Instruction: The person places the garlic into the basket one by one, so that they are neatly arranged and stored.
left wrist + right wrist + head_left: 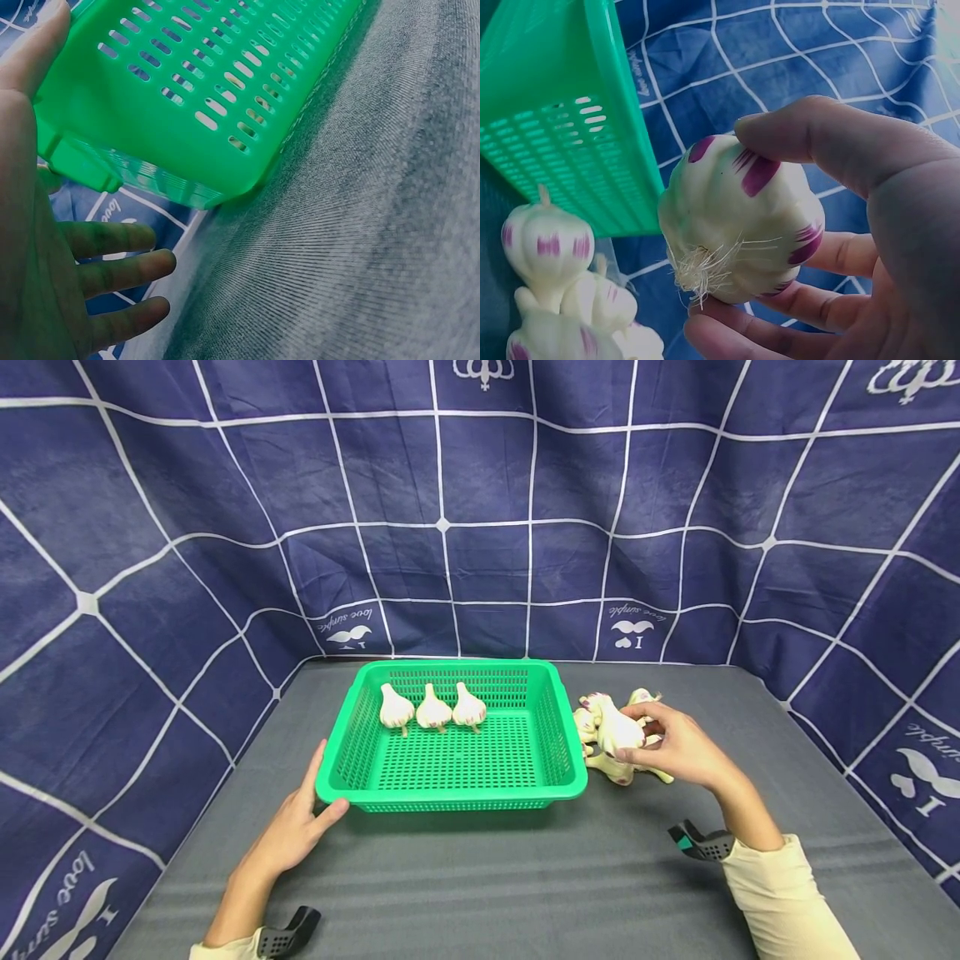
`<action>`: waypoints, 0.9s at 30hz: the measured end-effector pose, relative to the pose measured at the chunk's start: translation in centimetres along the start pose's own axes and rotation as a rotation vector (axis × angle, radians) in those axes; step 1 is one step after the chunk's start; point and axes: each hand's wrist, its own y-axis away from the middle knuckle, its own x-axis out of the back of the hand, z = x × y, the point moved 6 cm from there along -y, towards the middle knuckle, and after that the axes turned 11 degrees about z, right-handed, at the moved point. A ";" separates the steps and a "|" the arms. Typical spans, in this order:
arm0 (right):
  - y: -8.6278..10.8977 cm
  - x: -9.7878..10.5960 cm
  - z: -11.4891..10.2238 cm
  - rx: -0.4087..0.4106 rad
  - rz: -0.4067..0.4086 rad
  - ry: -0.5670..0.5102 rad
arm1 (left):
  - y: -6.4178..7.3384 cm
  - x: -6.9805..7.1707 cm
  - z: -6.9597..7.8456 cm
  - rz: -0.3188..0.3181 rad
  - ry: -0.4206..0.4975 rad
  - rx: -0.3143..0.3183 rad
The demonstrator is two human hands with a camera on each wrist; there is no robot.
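My right hand point(678, 747) holds a garlic bulb point(739, 210) between thumb and fingers, its roots showing in the right wrist view. It is above a pile of more garlic bulbs point(617, 770) just right of a green plastic basket point(450, 796). Inside that basket, three garlic bulbs point(432, 708) stand in a row towards the back left, stems up. My left hand point(288, 831) is at the basket's front left corner, its thumb at the rim. In the left wrist view, several of its fingers point(124, 274) stretch out loosely below the rim.
A grey cloth point(480, 877) covers the table. Blue curtains point(487, 560) with a white grid enclose the back and sides. Each wrist wears a dark band point(701, 842).
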 end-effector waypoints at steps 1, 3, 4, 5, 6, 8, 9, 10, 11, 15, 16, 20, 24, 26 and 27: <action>-0.1 0.0 -0.1 -0.001 0.000 -0.006 | 0.0 0.0 0.0 0.002 0.001 -0.002; -0.4 -0.1 -0.4 -0.001 -0.001 -0.010 | 0.0 0.0 -0.1 0.005 0.007 -0.009; -0.5 -0.2 -0.5 0.001 0.000 -0.007 | 0.1 -0.1 -0.2 0.008 0.008 -0.013; -0.7 -0.2 -0.6 0.006 0.002 -0.006 | 0.1 -0.1 -0.2 0.012 0.005 -0.015; -0.8 -0.3 -0.8 0.011 0.005 -0.003 | 0.1 -0.1 -0.3 0.013 0.003 -0.016; -1.1 -0.3 -1.0 0.012 0.016 0.002 | 0.0 -0.1 -0.3 0.014 0.002 -0.018; -1.2 -0.4 -1.1 0.012 0.022 0.004 | 0.0 -0.1 -0.3 0.014 -0.001 -0.017; -1.3 -0.4 -1.2 0.009 0.027 0.003 | 0.0 -0.1 -0.3 0.012 -0.005 -0.015; -1.4 -0.5 -1.2 0.006 0.032 -0.002 | 0.0 -0.1 -0.3 0.011 -0.010 -0.013; -1.8 -0.8 -1.4 0.002 0.046 -0.024 | -0.1 -0.1 -0.4 0.014 -0.007 -0.024; -1.9 -0.8 -1.4 0.006 0.048 -0.036 | -0.1 -0.1 -0.4 0.015 -0.007 -0.025; -2.6 -1.2 -1.6 0.008 0.046 -0.082 | -0.1 -0.1 -0.3 0.017 -0.003 -0.028; -3.4 -1.6 -1.7 -0.002 0.042 -0.087 | 0.0 -0.1 -0.2 0.015 -0.002 -0.023; -3.8 -1.8 -1.8 -0.004 0.042 -0.088 | 0.0 0.0 -0.1 0.015 0.001 -0.022; -4.0 -1.9 -1.8 -0.005 0.042 -0.088 | 0.0 0.0 -0.1 0.016 0.003 -0.022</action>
